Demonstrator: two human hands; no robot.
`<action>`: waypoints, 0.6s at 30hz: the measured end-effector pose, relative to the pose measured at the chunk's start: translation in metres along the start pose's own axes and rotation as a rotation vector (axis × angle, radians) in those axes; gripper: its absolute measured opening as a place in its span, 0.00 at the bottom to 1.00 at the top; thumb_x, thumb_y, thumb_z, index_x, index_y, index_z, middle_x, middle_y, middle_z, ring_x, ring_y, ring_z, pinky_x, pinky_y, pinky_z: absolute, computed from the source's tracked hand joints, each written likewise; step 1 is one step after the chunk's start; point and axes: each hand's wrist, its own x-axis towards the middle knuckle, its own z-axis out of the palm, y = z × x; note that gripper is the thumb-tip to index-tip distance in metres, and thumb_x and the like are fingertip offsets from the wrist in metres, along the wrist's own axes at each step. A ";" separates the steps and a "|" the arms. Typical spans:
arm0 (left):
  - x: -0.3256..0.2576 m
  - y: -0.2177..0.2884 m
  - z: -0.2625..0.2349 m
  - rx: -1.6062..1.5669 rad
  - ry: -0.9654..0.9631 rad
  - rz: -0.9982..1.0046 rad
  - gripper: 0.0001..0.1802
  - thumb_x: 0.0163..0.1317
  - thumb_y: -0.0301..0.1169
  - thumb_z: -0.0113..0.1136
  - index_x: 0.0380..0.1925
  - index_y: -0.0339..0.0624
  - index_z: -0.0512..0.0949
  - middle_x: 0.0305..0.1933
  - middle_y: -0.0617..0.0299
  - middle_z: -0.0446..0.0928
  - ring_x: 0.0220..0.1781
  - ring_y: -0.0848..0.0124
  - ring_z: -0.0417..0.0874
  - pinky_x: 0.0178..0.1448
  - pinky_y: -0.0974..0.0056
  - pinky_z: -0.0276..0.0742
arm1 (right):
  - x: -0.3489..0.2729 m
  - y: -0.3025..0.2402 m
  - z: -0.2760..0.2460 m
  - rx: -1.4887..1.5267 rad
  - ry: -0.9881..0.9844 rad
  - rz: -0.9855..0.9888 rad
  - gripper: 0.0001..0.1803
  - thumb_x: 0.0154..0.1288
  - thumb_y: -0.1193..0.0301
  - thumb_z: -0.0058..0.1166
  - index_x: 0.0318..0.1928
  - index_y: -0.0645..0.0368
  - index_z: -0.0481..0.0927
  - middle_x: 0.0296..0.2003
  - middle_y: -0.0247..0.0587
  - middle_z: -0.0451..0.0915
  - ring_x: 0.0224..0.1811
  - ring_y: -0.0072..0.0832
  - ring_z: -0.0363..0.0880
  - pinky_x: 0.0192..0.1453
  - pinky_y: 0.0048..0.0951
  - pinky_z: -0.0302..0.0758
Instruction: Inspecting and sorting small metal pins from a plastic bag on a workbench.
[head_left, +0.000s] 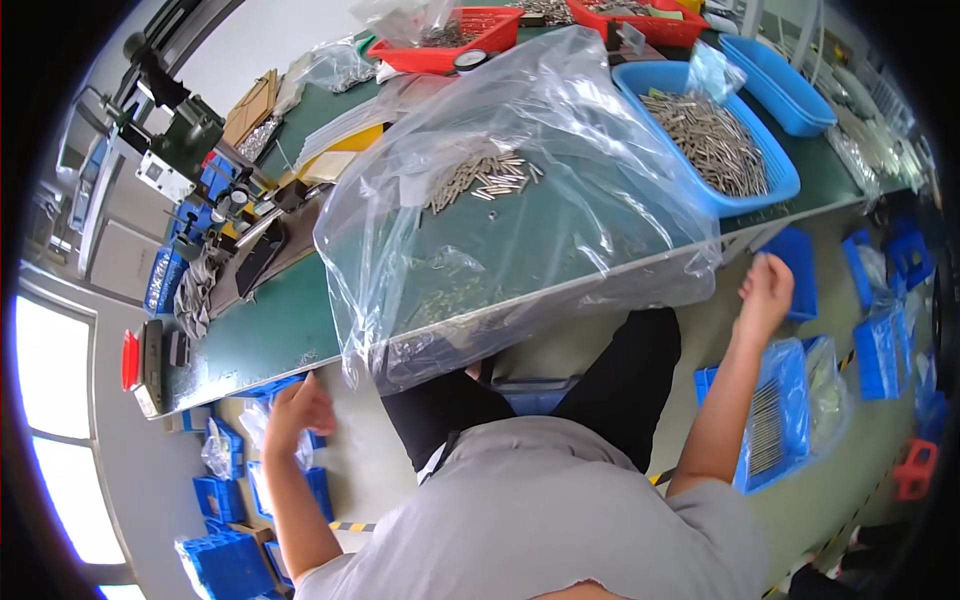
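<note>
A large clear plastic bag (pixel 560 215) lies spread and billowing over the green workbench, its near edge hanging past the bench's front edge. Through the film shows a pile of short metal pins (pixel 485 180). My left hand (pixel 300 410) is by the bench's front edge, just left of the bag's near left corner. Its fingers are bent and blurred, so its grip does not show. My right hand (pixel 767 292) is raised beyond the bag's right edge with a small gap between them. Its fingers are loosely curled and apart, and nothing shows in them.
A blue basket (pixel 785 175) full of metal pins stands at the bench's right, with another blue basket (pixel 780 85) behind. Red baskets (pixel 490 40) line the back. A stand-mounted device (pixel 165 175) is at the left. Blue crates (pixel 780 400) sit on the floor at both sides.
</note>
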 end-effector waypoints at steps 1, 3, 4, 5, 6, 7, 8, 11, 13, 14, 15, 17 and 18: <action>-0.014 0.011 -0.016 0.201 0.029 0.116 0.22 0.66 0.44 0.49 0.24 0.34 0.74 0.15 0.57 0.74 0.14 0.71 0.76 0.19 0.72 0.69 | -0.010 -0.012 -0.001 0.005 0.006 -0.096 0.08 0.63 0.70 0.54 0.40 0.60 0.74 0.25 0.28 0.72 0.21 0.13 0.64 0.23 0.15 0.62; -0.032 0.053 -0.017 0.220 0.172 0.360 0.17 0.66 0.38 0.49 0.24 0.36 0.74 0.14 0.62 0.73 0.15 0.78 0.73 0.21 0.75 0.65 | -0.034 -0.054 0.020 0.061 -0.035 -0.268 0.07 0.64 0.73 0.52 0.41 0.59 0.74 0.28 0.28 0.72 0.23 0.11 0.64 0.23 0.14 0.60; -0.033 0.072 -0.009 0.069 0.132 0.549 0.14 0.66 0.33 0.49 0.24 0.37 0.74 0.16 0.64 0.71 0.19 0.79 0.72 0.23 0.76 0.65 | -0.055 -0.083 0.041 0.069 -0.119 -0.273 0.07 0.63 0.74 0.53 0.41 0.59 0.74 0.30 0.27 0.73 0.25 0.10 0.64 0.26 0.12 0.60; -0.033 0.090 0.003 0.016 0.084 0.691 0.11 0.64 0.29 0.50 0.25 0.35 0.74 0.21 0.64 0.72 0.23 0.79 0.73 0.27 0.75 0.67 | -0.070 -0.101 0.061 0.018 -0.241 -0.304 0.07 0.63 0.76 0.53 0.41 0.60 0.76 0.32 0.27 0.75 0.28 0.10 0.66 0.30 0.12 0.63; -0.031 0.106 0.016 0.007 -0.084 0.771 0.09 0.64 0.27 0.51 0.27 0.33 0.74 0.23 0.63 0.73 0.25 0.78 0.74 0.29 0.75 0.68 | -0.084 -0.117 0.084 -0.021 -0.426 -0.332 0.06 0.62 0.77 0.54 0.40 0.60 0.77 0.32 0.26 0.75 0.30 0.11 0.68 0.33 0.13 0.65; -0.027 0.122 0.028 -0.003 -0.247 0.856 0.08 0.63 0.26 0.51 0.28 0.32 0.75 0.26 0.62 0.74 0.26 0.77 0.75 0.31 0.74 0.70 | -0.096 -0.130 0.108 -0.061 -0.649 -0.318 0.06 0.61 0.77 0.54 0.40 0.61 0.79 0.31 0.27 0.76 0.31 0.11 0.70 0.34 0.14 0.67; -0.019 0.135 0.041 0.052 -0.458 0.857 0.07 0.63 0.25 0.51 0.32 0.30 0.74 0.29 0.61 0.74 0.30 0.76 0.76 0.36 0.72 0.72 | -0.104 -0.133 0.132 -0.125 -0.880 -0.343 0.08 0.60 0.78 0.55 0.41 0.61 0.79 0.30 0.29 0.77 0.31 0.12 0.71 0.34 0.15 0.68; 0.032 0.161 0.090 0.176 -0.754 0.934 0.05 0.61 0.26 0.52 0.33 0.34 0.73 0.28 0.59 0.76 0.31 0.73 0.78 0.37 0.68 0.74 | -0.118 -0.114 0.197 -0.252 -1.141 -0.323 0.09 0.59 0.78 0.54 0.41 0.62 0.78 0.30 0.34 0.79 0.29 0.17 0.76 0.33 0.20 0.72; 0.081 0.169 0.121 0.267 -0.704 0.994 0.07 0.57 0.28 0.54 0.33 0.36 0.75 0.29 0.56 0.78 0.33 0.66 0.80 0.39 0.64 0.74 | -0.114 -0.103 0.219 -0.343 -1.156 -0.305 0.09 0.61 0.77 0.52 0.42 0.62 0.78 0.31 0.32 0.78 0.28 0.18 0.75 0.33 0.19 0.72; 0.105 0.169 0.137 0.331 -0.617 1.050 0.08 0.55 0.29 0.55 0.33 0.38 0.77 0.31 0.54 0.79 0.34 0.62 0.81 0.40 0.61 0.75 | -0.110 -0.099 0.227 -0.405 -1.098 -0.266 0.09 0.61 0.77 0.52 0.42 0.62 0.78 0.31 0.32 0.79 0.28 0.18 0.76 0.32 0.20 0.72; 0.121 0.168 0.151 0.311 -0.618 1.062 0.08 0.55 0.29 0.55 0.33 0.38 0.77 0.31 0.54 0.79 0.34 0.62 0.81 0.40 0.61 0.75 | -0.106 -0.091 0.233 -0.462 -1.035 -0.220 0.08 0.61 0.76 0.52 0.41 0.61 0.78 0.31 0.32 0.79 0.28 0.18 0.76 0.31 0.20 0.72; 0.142 0.166 0.171 0.480 -0.403 1.175 0.10 0.53 0.31 0.58 0.35 0.41 0.79 0.36 0.51 0.79 0.39 0.56 0.81 0.44 0.57 0.75 | -0.099 -0.081 0.238 -0.526 -1.004 -0.286 0.08 0.61 0.76 0.51 0.41 0.60 0.78 0.30 0.32 0.80 0.27 0.19 0.77 0.30 0.21 0.72; 0.150 0.161 0.179 0.469 -0.408 1.176 0.10 0.53 0.31 0.58 0.35 0.41 0.79 0.36 0.51 0.79 0.39 0.56 0.81 0.44 0.57 0.75 | -0.098 -0.080 0.240 -0.552 -1.007 -0.273 0.08 0.61 0.76 0.51 0.41 0.60 0.78 0.30 0.32 0.80 0.27 0.19 0.77 0.30 0.21 0.72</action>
